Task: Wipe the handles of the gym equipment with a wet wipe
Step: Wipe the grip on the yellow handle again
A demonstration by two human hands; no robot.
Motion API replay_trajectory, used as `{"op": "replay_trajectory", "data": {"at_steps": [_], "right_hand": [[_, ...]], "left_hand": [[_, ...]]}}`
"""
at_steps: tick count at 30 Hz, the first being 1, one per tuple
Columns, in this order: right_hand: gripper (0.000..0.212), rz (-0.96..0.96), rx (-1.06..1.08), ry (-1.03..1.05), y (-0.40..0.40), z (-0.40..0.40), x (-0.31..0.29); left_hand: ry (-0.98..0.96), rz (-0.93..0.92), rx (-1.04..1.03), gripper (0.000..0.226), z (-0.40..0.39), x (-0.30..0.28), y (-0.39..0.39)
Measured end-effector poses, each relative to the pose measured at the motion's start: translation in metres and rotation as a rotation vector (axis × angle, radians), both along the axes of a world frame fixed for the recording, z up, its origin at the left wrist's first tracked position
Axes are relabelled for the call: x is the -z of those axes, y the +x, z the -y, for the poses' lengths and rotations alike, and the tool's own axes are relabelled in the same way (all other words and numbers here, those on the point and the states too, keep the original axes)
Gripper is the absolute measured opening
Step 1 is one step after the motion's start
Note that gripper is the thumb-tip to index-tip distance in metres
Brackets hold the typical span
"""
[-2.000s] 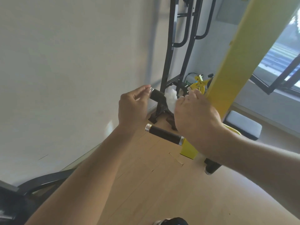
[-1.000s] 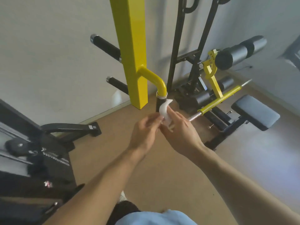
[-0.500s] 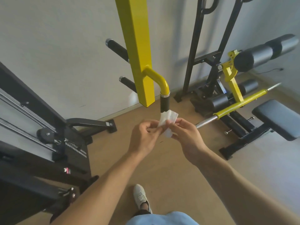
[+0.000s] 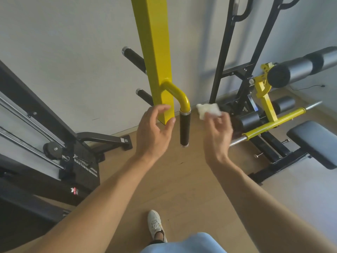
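Nearest, a white sneaker (image 4: 156, 225) on the wood floor (image 4: 182, 179), pale blue shorts (image 4: 182, 243) at the bottom edge. Both bare forearms reach up into view.

Left hand (image 4: 153, 132): fingers loosely curved and spread, holding nothing, just left of the black handle grip (image 4: 185, 129) and not touching it. Fingertips overlap the lower end of the yellow post (image 4: 156, 57).

Right hand (image 4: 218, 132): blurred; fingertips pinch a crumpled white wet wipe (image 4: 207, 109). Wipe sits up and right of the grip, near its top collar, apart from it.

Grip hangs upright from a curved yellow tube (image 4: 179, 94) coming off the post; metal rings at both ends.

Behind post: two more black grips (image 4: 134, 58) jutting left toward the wall.

Left side: black machine (image 4: 60, 152) with rails and a floor foot.

Right side, farther: black upright frame (image 4: 224, 52), yellow bar (image 4: 275, 123), padded rollers (image 4: 299, 67), black bench pad (image 4: 315, 141).
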State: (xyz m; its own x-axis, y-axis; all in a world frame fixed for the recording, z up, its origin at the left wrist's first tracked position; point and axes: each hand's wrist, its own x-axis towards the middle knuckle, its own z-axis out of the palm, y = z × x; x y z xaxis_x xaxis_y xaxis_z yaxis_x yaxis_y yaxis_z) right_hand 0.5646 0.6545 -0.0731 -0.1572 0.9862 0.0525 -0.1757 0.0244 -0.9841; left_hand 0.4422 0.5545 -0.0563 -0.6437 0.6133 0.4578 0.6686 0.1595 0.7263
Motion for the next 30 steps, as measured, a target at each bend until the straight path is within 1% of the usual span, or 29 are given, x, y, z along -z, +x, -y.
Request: {"op": "replay_trajectory", "data": {"at_steps": [2,3,4,5,6,7,8,9,10,12,13,15,17,19,21,23,25,28,30], "right_hand": [[0.011,0.106,-0.241,0.147,-0.002,0.015,0.007],[0.016,0.132,-0.31,0.227,-0.002,0.02,0.012],[0.023,0.137,-0.328,0.294,-0.002,0.022,0.016],[0.026,0.11,-0.307,0.307,-0.004,0.021,0.018],[0.022,0.064,-0.258,0.264,-0.007,0.018,0.02],[0.01,0.044,-0.227,0.212,-0.011,0.014,0.02],[0.012,0.063,-0.198,0.171,-0.017,0.01,0.018],[0.027,0.095,-0.189,0.146,-0.022,0.006,0.019],[0.038,0.142,-0.211,0.131,-0.027,0.002,0.021],[0.047,0.231,-0.297,0.106,-0.035,-0.004,0.023],[0.045,0.281,-0.349,0.1,-0.039,-0.008,0.026],[0.031,0.394,-0.437,0.113,-0.044,-0.014,0.034],[0.023,0.46,-0.449,0.145,-0.046,-0.017,0.038],[0.026,0.498,-0.375,0.235,-0.045,-0.019,0.033],[0.028,0.491,-0.285,0.341,-0.047,-0.023,0.021],[0.028,0.471,-0.247,0.376,-0.052,-0.028,0.016],[0.029,0.543,-0.273,0.351,-0.054,-0.028,0.026],[0.026,0.733,-0.347,0.221,-0.049,-0.022,0.056],[0.025,0.765,-0.354,0.179,-0.047,-0.021,0.061]], "left_hand": [[0.035,-0.271,0.102,0.031,-0.01,-0.014,-0.011],[0.017,-0.365,0.156,0.033,-0.016,-0.02,-0.016],[-0.03,-0.419,0.194,0.035,-0.021,-0.026,-0.021],[-0.092,-0.445,0.211,0.039,-0.026,-0.032,-0.025],[-0.154,-0.462,0.207,0.042,-0.03,-0.035,-0.028],[-0.207,-0.479,0.194,0.045,-0.034,-0.038,-0.03],[-0.243,-0.489,0.185,0.047,-0.036,-0.04,-0.031],[-0.264,-0.482,0.181,0.046,-0.037,-0.041,-0.031],[-0.269,-0.466,0.177,0.046,-0.038,-0.043,-0.032],[-0.27,-0.43,0.171,0.045,-0.04,-0.045,-0.03],[-0.273,-0.417,0.171,0.046,-0.04,-0.045,-0.029],[-0.281,-0.41,0.18,0.047,-0.04,-0.046,-0.028],[-0.28,-0.403,0.192,0.049,-0.039,-0.046,-0.028],[-0.271,-0.394,0.196,0.051,-0.039,-0.044,-0.029],[-0.262,-0.403,0.189,0.052,-0.04,-0.043,-0.03],[-0.251,-0.403,0.181,0.051,-0.04,-0.042,-0.029],[-0.249,-0.393,0.182,0.051,-0.04,-0.042,-0.029],[-0.253,-0.378,0.187,0.05,-0.041,-0.043,-0.028],[-0.242,-0.374,0.188,0.05,-0.041,-0.043,-0.029]]}}
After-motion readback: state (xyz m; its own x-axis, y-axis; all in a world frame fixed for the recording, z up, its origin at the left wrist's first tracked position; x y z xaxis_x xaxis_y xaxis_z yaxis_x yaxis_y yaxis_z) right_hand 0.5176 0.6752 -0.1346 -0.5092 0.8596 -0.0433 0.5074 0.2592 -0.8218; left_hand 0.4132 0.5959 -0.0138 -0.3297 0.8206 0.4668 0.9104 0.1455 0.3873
